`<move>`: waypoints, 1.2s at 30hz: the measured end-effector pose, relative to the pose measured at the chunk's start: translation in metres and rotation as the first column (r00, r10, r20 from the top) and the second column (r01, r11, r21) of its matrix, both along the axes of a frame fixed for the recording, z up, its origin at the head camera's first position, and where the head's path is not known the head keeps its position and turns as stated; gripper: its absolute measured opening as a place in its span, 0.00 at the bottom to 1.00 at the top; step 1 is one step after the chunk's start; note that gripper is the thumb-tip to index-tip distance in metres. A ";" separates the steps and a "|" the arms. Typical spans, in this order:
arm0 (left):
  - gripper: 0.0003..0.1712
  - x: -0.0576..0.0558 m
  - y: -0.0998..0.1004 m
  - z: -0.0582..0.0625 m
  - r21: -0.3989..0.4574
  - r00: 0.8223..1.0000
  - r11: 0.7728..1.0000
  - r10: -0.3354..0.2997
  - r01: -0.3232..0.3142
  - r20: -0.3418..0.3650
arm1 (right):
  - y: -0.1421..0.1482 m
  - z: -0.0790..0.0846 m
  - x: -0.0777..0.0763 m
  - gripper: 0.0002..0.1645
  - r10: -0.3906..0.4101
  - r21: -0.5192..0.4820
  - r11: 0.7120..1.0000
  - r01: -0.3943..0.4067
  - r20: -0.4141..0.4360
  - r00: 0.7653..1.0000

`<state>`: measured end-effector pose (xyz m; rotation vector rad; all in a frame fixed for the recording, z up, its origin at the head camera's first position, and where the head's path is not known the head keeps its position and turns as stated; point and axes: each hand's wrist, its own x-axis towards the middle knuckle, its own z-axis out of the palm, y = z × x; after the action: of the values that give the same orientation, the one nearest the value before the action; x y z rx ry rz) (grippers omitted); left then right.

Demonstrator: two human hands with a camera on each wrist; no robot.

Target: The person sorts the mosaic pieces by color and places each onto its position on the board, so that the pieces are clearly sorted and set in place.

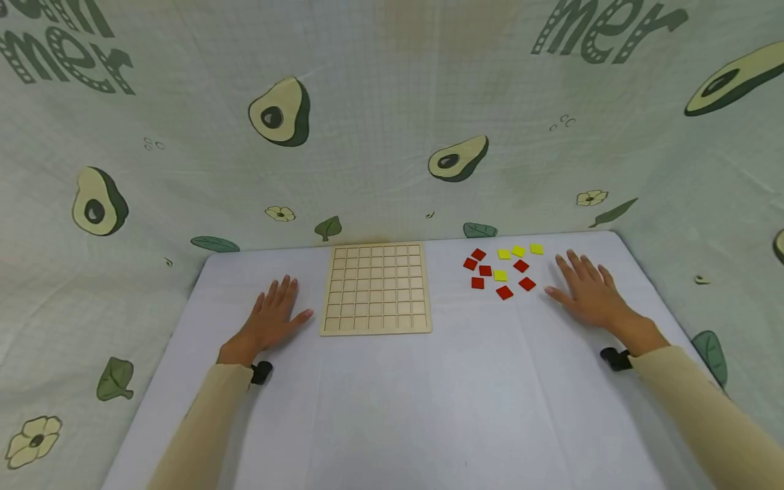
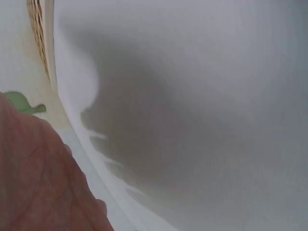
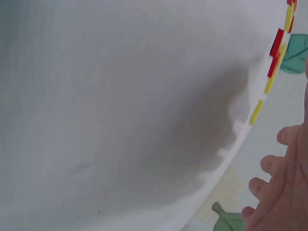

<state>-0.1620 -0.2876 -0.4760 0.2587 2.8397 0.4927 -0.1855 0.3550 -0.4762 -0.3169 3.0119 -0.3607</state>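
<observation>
My left hand (image 1: 269, 322) is spread with straight fingers over the white table, to the left of a wooden grid board (image 1: 376, 289). The board has rows of square cells with nothing in them. My right hand (image 1: 591, 296) is likewise spread, just right of a loose group of small square tiles. Several are red (image 1: 504, 292) and several yellow (image 1: 536, 249); they lie flat and apart or nearly touching. Neither hand holds anything. In the left wrist view the palm (image 2: 43, 178) shows at the lower left; the right wrist view shows the right palm (image 3: 284, 187) at the lower right.
A white cloth covers the table (image 1: 392, 408). Behind and at both sides hangs a pale curtain (image 1: 367, 177) printed with avocados, leaves and flowers. A black wrist device (image 1: 261, 372) sits below the left wrist, another (image 1: 615, 358) below the right.
</observation>
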 end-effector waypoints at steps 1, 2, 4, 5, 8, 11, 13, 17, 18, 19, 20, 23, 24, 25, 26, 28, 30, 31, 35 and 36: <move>0.55 0.001 0.002 -0.001 0.004 1.000 1.000 -0.010 0.010 -0.001 | -0.002 -0.001 0.000 0.52 0.007 0.004 1.000 -0.007 -0.002 1.000; 0.56 0.002 0.004 -0.001 0.007 1.000 1.000 -0.021 0.021 0.001 | -0.004 -0.002 0.000 0.51 0.015 0.010 1.000 -0.015 -0.005 1.000; 0.58 0.003 0.007 -0.002 0.026 0.999 0.999 -0.041 0.041 0.001 | -0.007 -0.003 0.000 0.50 0.026 0.016 1.000 -0.026 -0.010 1.000; 0.59 0.004 0.008 -0.003 0.023 0.999 0.998 -0.051 0.051 0.001 | -0.009 -0.004 0.001 0.50 0.032 0.021 0.999 -0.032 -0.010 0.999; 0.59 0.006 0.014 -0.004 0.024 0.997 0.997 -0.075 0.075 0.001 | -0.015 -0.004 0.002 0.49 0.044 0.021 0.999 -0.044 -0.002 0.999; 0.57 0.008 0.020 -0.002 0.034 0.996 0.996 -0.088 0.088 -0.001 | -0.022 -0.003 0.003 0.49 0.056 0.027 0.998 -0.056 0.000 0.998; 0.56 0.010 0.024 0.001 0.044 0.996 0.995 -0.092 0.092 0.001 | -0.026 -0.003 0.003 0.49 0.062 0.038 0.997 -0.062 -0.003 0.998; 0.57 0.012 0.032 0.002 0.034 0.995 0.995 -0.094 0.093 0.022 | -0.035 -0.002 0.004 0.48 0.073 0.049 0.996 -0.073 -0.008 0.997; 0.57 0.012 0.033 0.002 0.024 0.995 0.995 -0.097 0.096 0.030 | -0.037 -0.002 0.005 0.47 0.076 0.050 0.996 -0.076 -0.010 0.997; 0.57 0.013 0.035 0.001 0.006 0.994 0.995 -0.099 0.099 0.038 | -0.039 -0.002 0.005 0.47 0.080 0.051 0.996 -0.079 -0.011 0.997; 0.58 0.013 0.036 0.001 0.010 0.994 0.995 -0.104 0.104 0.039 | -0.041 -0.002 0.005 0.46 0.082 0.051 0.995 -0.082 -0.012 0.997; 0.58 0.013 0.038 0.001 0.001 0.992 0.993 -0.114 0.114 0.051 | -0.045 -0.003 0.005 0.45 0.086 0.063 0.994 -0.085 -0.008 0.996; 0.58 0.013 0.039 0.000 -0.007 0.992 0.993 -0.117 0.117 0.054 | -0.047 -0.004 0.005 0.45 0.087 0.071 0.994 -0.086 -0.006 0.996; 0.58 0.013 0.040 -0.001 -0.006 0.992 0.993 -0.117 0.118 0.056 | -0.048 -0.005 0.005 0.45 0.086 0.076 0.993 -0.086 -0.004 0.996; 0.58 0.013 0.041 -0.001 -0.001 0.991 0.993 -0.118 0.118 0.057 | -0.050 -0.005 0.005 0.46 0.086 0.081 0.993 -0.086 -0.003 0.996; 0.57 0.013 0.042 -0.004 -0.014 0.991 0.993 -0.116 0.117 0.067 | -0.052 -0.006 0.005 0.46 0.090 0.090 0.992 -0.089 -0.003 0.996; 0.57 0.013 0.043 -0.006 -0.018 0.990 0.992 -0.121 0.123 0.069 | -0.054 -0.006 0.006 0.46 0.095 0.092 0.991 -0.094 -0.003 0.995; 0.57 0.013 0.043 -0.008 -0.018 0.990 0.992 -0.123 0.124 0.065 | -0.056 -0.005 0.007 0.46 0.098 0.092 0.991 -0.098 -0.001 0.995; 0.58 0.013 0.043 -0.012 -0.032 0.988 0.990 -0.138 0.140 0.074 | -0.060 -0.003 0.011 0.46 0.115 0.100 0.988 -0.115 0.000 0.993; 0.59 0.013 0.044 -0.012 -0.039 0.987 0.989 -0.141 0.144 0.074 | -0.062 -0.003 0.011 0.45 0.119 0.106 0.987 -0.118 -0.002 0.993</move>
<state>-0.1492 -0.2438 -0.4882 0.4243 2.7350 0.4001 -0.1744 0.2932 -0.4789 -0.4861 2.9887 -0.1895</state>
